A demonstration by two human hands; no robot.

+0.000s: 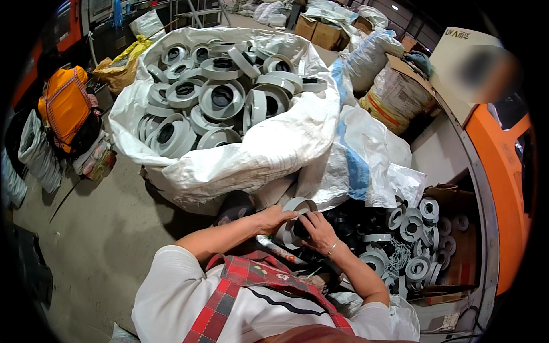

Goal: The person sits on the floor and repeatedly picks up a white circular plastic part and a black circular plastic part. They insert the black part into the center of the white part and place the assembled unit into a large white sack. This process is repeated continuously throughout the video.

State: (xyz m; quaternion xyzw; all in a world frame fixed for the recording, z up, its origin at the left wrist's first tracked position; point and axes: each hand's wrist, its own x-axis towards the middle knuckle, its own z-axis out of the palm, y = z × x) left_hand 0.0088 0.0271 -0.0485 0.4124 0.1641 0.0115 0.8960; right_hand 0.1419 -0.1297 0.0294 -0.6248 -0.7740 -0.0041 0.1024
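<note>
In front of my body I hold a grey plastic flanged ring [298,204] tilted between both hands. My left hand [273,219] is closed on its left side, the thumb along the rim. My right hand [320,232] grips it from the right, fingers bent over a black round piece [299,228] at the ring's middle; how far that piece sits inside is hidden by the fingers. Just beyond, a big white woven sack [269,154] stands full of similar grey rings [221,98], many with black centres.
At my right lie loose grey rings [412,227], a heap of screws [400,257] and dark black parts [349,226]. A cardboard box [460,251] stands by an orange machine frame [497,171]. An orange garment [64,108] and filled bags sit at the left.
</note>
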